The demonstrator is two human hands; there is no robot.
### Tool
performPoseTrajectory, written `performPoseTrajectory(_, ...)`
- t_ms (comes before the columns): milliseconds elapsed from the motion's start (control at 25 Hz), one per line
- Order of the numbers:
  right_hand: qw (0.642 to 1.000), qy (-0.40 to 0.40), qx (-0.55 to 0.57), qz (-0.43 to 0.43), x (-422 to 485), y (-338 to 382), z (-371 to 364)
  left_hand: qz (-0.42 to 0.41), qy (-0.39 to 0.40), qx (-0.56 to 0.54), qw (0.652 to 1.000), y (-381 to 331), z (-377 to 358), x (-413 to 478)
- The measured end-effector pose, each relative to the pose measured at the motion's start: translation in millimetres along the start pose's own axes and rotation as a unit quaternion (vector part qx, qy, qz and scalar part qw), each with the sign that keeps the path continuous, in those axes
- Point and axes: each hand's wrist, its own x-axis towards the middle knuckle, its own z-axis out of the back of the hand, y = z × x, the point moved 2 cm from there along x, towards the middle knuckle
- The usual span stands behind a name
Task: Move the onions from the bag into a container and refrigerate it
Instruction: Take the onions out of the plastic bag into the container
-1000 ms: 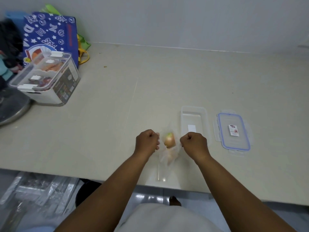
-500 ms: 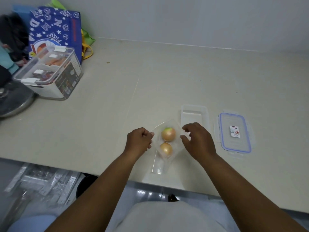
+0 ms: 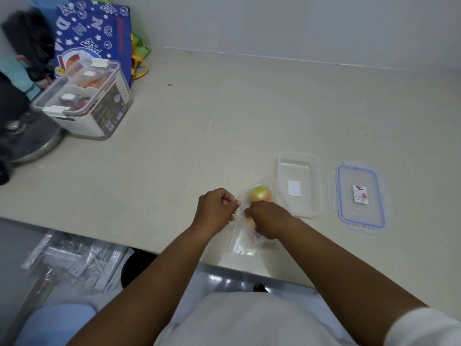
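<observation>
A clear plastic bag [image 3: 243,242] lies near the counter's front edge with two onions in it. The far onion [image 3: 260,194], yellow-green, shows at the bag's open mouth. My left hand [image 3: 216,208] pinches the left edge of the bag's mouth. My right hand [image 3: 268,221] reaches into the bag and closes over the near onion [image 3: 250,223], mostly hidden under my fingers. An empty clear container [image 3: 299,183] stands just right of the bag. Its blue-rimmed lid [image 3: 360,196] lies flat further right.
At the back left stand a lidded storage box [image 3: 84,101] with food, a blue patterned tote bag [image 3: 94,33] and a metal pot lid [image 3: 30,141]. The counter's front edge runs just below my hands. Plastic-wrapped items [image 3: 74,260] lie below it.
The bag's mouth has been pulled open, showing both onions. My right hand let go of the bag's right edge and moved into the bag onto the near onion. My left hand kept its grip.
</observation>
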Motion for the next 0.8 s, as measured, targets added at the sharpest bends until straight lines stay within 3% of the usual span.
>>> performPoseTrajectory(160,0.995,-0.086,0.046,0.009,-15,-6,14,-0.001,-0.003,0.006,1.0,0,-1,1)
performPoseTrajectory(240,0.977,-0.158,0.139,0.024,-37,-12,30,0.004,-0.006,-0.003,1.0,2,0,3)
performPoseTrajectory(360,0.886,-0.349,0.301,0.049,-74,-33,52,0.011,-0.014,-0.007,1.0,3,-1,7)
performPoseTrajectory(440,0.844,-0.428,0.321,-0.023,-80,-58,55,0.014,-0.015,-0.006,1.0,5,-1,8)
performPoseTrajectory(480,0.846,-0.419,0.319,-0.086,-76,-72,54,0.015,-0.013,-0.005,1.0,6,-2,8)
performPoseTrajectory(560,0.889,-0.314,0.272,-0.194,-57,-93,43,0.017,-0.011,0.0,1.0,7,-4,9)
performPoseTrajectory(680,0.947,-0.152,0.176,-0.222,-29,-103,18,0.015,-0.009,0.006,1.0,8,-4,8)
performPoseTrajectory(800,0.944,-0.125,0.184,-0.245,-16,-104,3,0.012,-0.007,0.006,1.0,7,-6,7)
